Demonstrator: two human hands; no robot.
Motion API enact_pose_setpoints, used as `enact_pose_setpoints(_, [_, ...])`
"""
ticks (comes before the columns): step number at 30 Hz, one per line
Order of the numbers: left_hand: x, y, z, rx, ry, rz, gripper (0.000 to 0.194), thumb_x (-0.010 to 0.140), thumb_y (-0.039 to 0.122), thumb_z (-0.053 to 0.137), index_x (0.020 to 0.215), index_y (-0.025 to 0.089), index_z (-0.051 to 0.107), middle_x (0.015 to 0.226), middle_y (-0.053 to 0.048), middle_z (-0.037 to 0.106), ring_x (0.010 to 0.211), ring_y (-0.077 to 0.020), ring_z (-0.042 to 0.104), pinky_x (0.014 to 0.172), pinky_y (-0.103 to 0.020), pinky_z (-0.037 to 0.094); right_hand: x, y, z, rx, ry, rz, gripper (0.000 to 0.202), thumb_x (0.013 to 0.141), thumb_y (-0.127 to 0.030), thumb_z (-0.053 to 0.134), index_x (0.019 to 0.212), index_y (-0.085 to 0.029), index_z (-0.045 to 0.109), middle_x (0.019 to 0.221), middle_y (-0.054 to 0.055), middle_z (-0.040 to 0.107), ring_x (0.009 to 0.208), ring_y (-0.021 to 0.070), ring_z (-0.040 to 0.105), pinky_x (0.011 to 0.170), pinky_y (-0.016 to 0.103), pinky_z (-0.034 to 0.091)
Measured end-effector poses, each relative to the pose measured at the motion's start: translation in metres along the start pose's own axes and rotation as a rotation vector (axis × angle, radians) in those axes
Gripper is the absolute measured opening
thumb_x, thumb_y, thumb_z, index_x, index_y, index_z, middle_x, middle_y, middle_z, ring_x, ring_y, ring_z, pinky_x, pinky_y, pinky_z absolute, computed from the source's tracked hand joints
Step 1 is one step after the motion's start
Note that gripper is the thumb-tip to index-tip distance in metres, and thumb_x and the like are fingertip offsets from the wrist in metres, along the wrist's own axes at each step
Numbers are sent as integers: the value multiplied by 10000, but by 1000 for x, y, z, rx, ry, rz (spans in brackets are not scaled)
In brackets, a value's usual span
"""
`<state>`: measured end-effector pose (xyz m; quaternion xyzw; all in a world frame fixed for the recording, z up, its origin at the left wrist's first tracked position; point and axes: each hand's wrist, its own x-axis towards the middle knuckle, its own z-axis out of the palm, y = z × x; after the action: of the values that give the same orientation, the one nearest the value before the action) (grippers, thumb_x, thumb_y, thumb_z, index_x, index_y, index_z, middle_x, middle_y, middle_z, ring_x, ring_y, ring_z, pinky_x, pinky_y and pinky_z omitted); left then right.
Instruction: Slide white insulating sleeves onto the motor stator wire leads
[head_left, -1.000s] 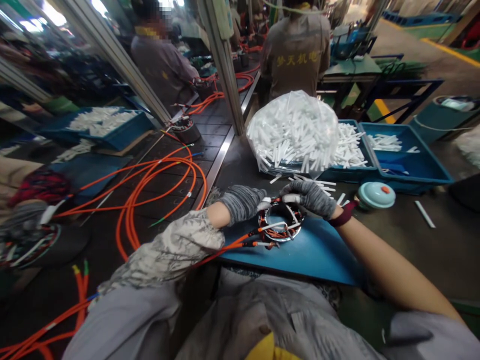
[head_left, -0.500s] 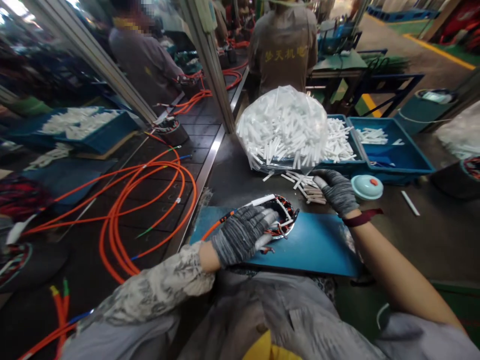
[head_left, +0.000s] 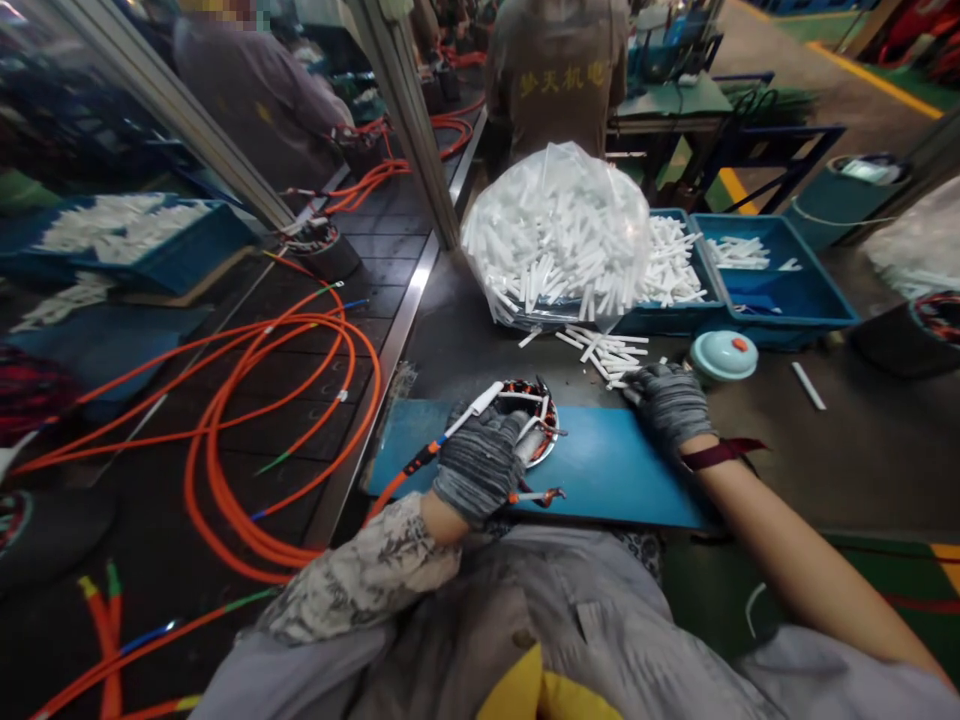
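My left hand (head_left: pixel 480 460), in a grey striped knit glove, is closed on the near left side of a round motor stator (head_left: pixel 553 420) that stands on a blue board (head_left: pixel 600 460). White-sleeved leads rise across the stator's rim. An orange cable (head_left: pixel 390 490) runs to it, with a white sleeve (head_left: pixel 487 398) on its lead. A short lead with a bare copper end (head_left: pixel 553 495) sticks out below the hand. My right hand (head_left: pixel 667 400), gloved alike, has its fingers curled at the near edge of loose white sleeves (head_left: pixel 600 350); what its fingertips hold is hidden.
A clear bag of white sleeves (head_left: pixel 559 240) rests on a blue bin (head_left: pixel 675 315); another blue bin (head_left: pixel 810 310) stands beside it. A light-blue round container (head_left: pixel 724 356) sits right of my right hand. Orange cable coils (head_left: pixel 217 430) lie left. Co-workers are beyond the metal post (head_left: pixel 409 120).
My right hand has drawn slightly back toward me from the loose sleeves, its fingers more curled. My left hand has shifted its grip, and the stator appears turned. The camera view has shifted.
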<state>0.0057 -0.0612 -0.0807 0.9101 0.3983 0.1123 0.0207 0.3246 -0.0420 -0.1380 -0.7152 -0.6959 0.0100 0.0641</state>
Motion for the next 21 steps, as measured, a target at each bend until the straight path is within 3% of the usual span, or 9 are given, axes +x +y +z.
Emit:
enact_pose_setpoints(3, [12, 1, -5, -77, 54, -21, 335, 969, 406, 610, 1205, 185, 696, 1223, -106, 720, 1154, -277, 663, 1064, -427, 499, 0, -5, 0, -8, 17, -14, 322, 937, -370, 531, 1023, -154, 753, 1059, 178, 716, 1004, 353, 617, 884, 475, 449])
enact_pose_setpoints(6, [22, 4, -7, -76, 31, -49, 415, 957, 428, 634, 1248, 136, 679, 1224, -131, 717, 1149, -283, 664, 1044, -404, 502, -3, -12, -4, 10, 68, -12, 359, 940, -401, 517, 1026, -128, 735, 1060, 197, 710, 985, 355, 635, 877, 475, 471])
enact_pose_setpoints(9, [35, 5, -11, -56, -74, -75, 341, 981, 416, 591, 1161, 166, 735, 1101, -125, 749, 1042, -284, 695, 946, -406, 525, -10, -19, -7, 116, 164, -2, 375, 936, -465, 525, 1031, -157, 715, 1018, 163, 723, 951, 326, 664, 895, 453, 497])
enact_pose_setpoints(12, [55, 2, -16, -93, -221, -112, 336, 1006, 429, 531, 1096, 202, 762, 989, -98, 761, 947, -272, 704, 839, -390, 524, -20, -30, -8, 285, 266, 24, 356, 925, -502, 536, 1003, -195, 699, 922, 121, 736, 851, 299, 689, 808, 423, 536])
enact_pose_setpoints(16, [77, 2, -20, -170, -244, -227, 433, 1046, 439, 421, 1039, 170, 759, 940, -95, 766, 890, -245, 710, 833, -374, 526, -24, -53, -19, 453, 344, 30, 319, 932, -487, 563, 1065, -219, 674, 967, 92, 742, 831, 258, 697, 770, 384, 552])
enact_pose_setpoints(19, [65, 4, -24, -174, -246, -220, 407, 995, 496, 529, 975, 158, 755, 945, -108, 765, 932, -269, 716, 881, -396, 541, -22, -68, -35, 756, 269, -80, 302, 930, -447, 601, 1142, -246, 674, 1065, 64, 744, 926, 234, 698, 848, 377, 557])
enact_pose_setpoints(21, [42, 3, -26, -184, -162, -161, 390, 937, 518, 621, 1043, 160, 738, 1010, -113, 763, 998, -282, 712, 934, -411, 548, -20, -72, -44, 904, 168, -136, 269, 933, -425, 604, 1115, -251, 695, 1072, 50, 748, 964, 228, 694, 872, 378, 556])
